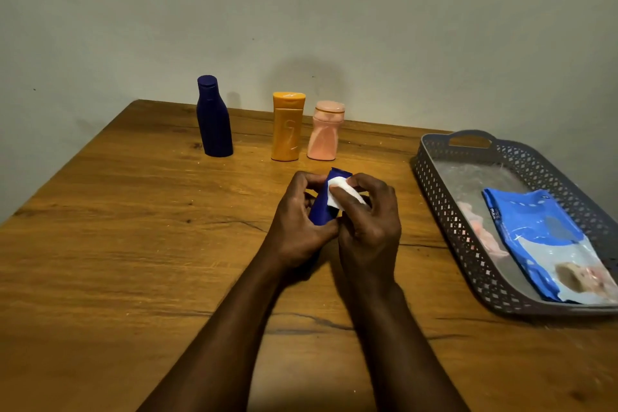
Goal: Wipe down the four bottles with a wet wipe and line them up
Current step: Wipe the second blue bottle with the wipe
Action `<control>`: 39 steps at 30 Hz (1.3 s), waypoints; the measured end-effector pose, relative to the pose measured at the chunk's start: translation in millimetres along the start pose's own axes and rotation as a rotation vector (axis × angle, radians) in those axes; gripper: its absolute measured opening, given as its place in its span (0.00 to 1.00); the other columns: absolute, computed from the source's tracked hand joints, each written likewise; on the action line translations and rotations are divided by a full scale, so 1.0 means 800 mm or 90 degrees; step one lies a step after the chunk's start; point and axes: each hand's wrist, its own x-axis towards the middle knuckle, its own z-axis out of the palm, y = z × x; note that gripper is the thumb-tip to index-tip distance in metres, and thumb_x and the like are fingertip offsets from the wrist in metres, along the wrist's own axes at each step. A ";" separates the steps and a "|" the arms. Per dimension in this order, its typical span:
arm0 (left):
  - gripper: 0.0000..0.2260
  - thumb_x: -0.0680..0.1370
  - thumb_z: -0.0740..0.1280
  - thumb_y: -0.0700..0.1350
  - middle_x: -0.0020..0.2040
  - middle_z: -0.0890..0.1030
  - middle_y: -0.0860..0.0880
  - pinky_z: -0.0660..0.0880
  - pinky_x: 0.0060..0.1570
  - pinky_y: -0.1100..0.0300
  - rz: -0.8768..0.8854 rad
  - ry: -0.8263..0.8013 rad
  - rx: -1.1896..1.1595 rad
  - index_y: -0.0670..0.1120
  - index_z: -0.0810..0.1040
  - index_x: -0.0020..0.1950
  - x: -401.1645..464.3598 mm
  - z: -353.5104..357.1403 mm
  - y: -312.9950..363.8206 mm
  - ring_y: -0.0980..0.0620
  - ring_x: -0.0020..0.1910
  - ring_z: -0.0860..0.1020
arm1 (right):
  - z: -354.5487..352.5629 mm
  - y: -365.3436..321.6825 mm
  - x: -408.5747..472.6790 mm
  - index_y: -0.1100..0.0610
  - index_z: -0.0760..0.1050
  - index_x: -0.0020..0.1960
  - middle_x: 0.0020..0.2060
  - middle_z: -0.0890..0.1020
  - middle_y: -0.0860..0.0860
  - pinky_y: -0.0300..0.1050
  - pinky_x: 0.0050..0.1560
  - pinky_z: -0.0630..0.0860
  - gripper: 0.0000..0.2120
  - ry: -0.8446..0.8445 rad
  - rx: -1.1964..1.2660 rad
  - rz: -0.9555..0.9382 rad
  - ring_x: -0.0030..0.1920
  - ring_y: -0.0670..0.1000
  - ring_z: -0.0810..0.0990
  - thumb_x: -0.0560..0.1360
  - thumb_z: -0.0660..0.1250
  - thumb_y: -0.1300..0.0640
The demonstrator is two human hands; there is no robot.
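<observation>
Wooden worktop (pixel 117 244), grained and cracked, runs under everything to the pale wall. Right of the hands on it sits a grey perforated plastic tray (pixel 434 197) with a loop handle, cut off at the frame's edge; inside lie a glossy blue wipes packet (pixel 541 237) and something pink, hard to make out. Beyond the hands stand a tall dark blue bottle (pixel 214 120), an orange bottle (pixel 287 130) and a waisted pink bottle (pixel 323 135). Left hand (pixel 297 221) grips a small blue bottle (pixel 322 207), mostly hidden; right hand (pixel 368 221) pinches a white wet wipe (pixel 337 192) against it.
</observation>
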 end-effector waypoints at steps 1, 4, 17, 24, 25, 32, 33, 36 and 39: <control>0.26 0.68 0.77 0.40 0.58 0.76 0.54 0.78 0.53 0.56 0.017 0.010 0.033 0.52 0.71 0.61 0.000 0.001 -0.001 0.55 0.55 0.77 | 0.001 0.001 -0.001 0.64 0.80 0.57 0.55 0.77 0.61 0.47 0.49 0.77 0.15 0.009 -0.007 0.003 0.57 0.57 0.75 0.71 0.64 0.68; 0.22 0.71 0.74 0.38 0.58 0.78 0.51 0.78 0.56 0.50 0.032 0.003 -0.018 0.50 0.73 0.62 0.000 0.002 -0.003 0.52 0.56 0.78 | 0.009 0.007 0.000 0.65 0.81 0.55 0.54 0.77 0.60 0.43 0.51 0.76 0.18 0.072 0.103 0.088 0.56 0.56 0.77 0.68 0.66 0.76; 0.17 0.79 0.64 0.41 0.62 0.79 0.49 0.77 0.56 0.44 -0.145 -0.048 -0.304 0.52 0.72 0.66 0.005 -0.008 -0.002 0.44 0.57 0.79 | 0.013 0.004 0.005 0.62 0.81 0.54 0.53 0.77 0.54 0.52 0.54 0.79 0.15 0.070 0.294 0.254 0.57 0.52 0.78 0.71 0.67 0.75; 0.30 0.69 0.74 0.39 0.66 0.75 0.48 0.78 0.57 0.45 -0.069 -0.063 -0.196 0.52 0.69 0.68 0.004 -0.011 -0.005 0.47 0.61 0.78 | 0.010 -0.002 -0.003 0.64 0.78 0.60 0.59 0.75 0.61 0.53 0.52 0.79 0.15 -0.032 0.101 0.081 0.61 0.57 0.74 0.75 0.62 0.64; 0.29 0.69 0.74 0.40 0.66 0.75 0.49 0.78 0.58 0.45 -0.063 -0.060 -0.178 0.53 0.69 0.67 0.004 -0.011 -0.005 0.48 0.62 0.78 | 0.008 -0.002 -0.004 0.64 0.78 0.60 0.59 0.75 0.61 0.53 0.52 0.79 0.17 -0.038 0.082 0.066 0.61 0.57 0.74 0.75 0.60 0.62; 0.31 0.66 0.73 0.48 0.60 0.79 0.50 0.78 0.53 0.48 -0.033 -0.088 -0.090 0.51 0.71 0.69 0.000 -0.011 -0.005 0.48 0.54 0.80 | 0.012 0.008 0.006 0.61 0.82 0.51 0.50 0.80 0.55 0.46 0.52 0.78 0.17 0.114 0.308 0.266 0.55 0.52 0.79 0.69 0.65 0.77; 0.30 0.67 0.72 0.47 0.55 0.81 0.48 0.80 0.45 0.48 -0.038 -0.095 -0.132 0.51 0.72 0.69 -0.002 -0.010 -0.003 0.46 0.46 0.81 | 0.012 0.008 0.010 0.59 0.82 0.49 0.49 0.81 0.53 0.44 0.51 0.78 0.19 0.120 0.370 0.340 0.54 0.50 0.80 0.69 0.65 0.78; 0.27 0.72 0.69 0.41 0.49 0.81 0.44 0.78 0.40 0.47 -0.052 -0.108 -0.239 0.51 0.70 0.70 -0.004 -0.006 0.002 0.43 0.40 0.78 | 0.013 0.004 0.015 0.57 0.82 0.47 0.49 0.81 0.53 0.39 0.45 0.77 0.18 0.119 0.434 0.437 0.50 0.46 0.81 0.71 0.64 0.77; 0.22 0.76 0.65 0.40 0.56 0.80 0.42 0.79 0.43 0.49 -0.097 -0.076 -0.290 0.52 0.66 0.68 0.001 -0.003 0.002 0.44 0.44 0.82 | 0.007 -0.004 0.014 0.61 0.81 0.50 0.52 0.80 0.55 0.39 0.47 0.78 0.14 0.142 0.372 0.384 0.53 0.47 0.80 0.73 0.65 0.75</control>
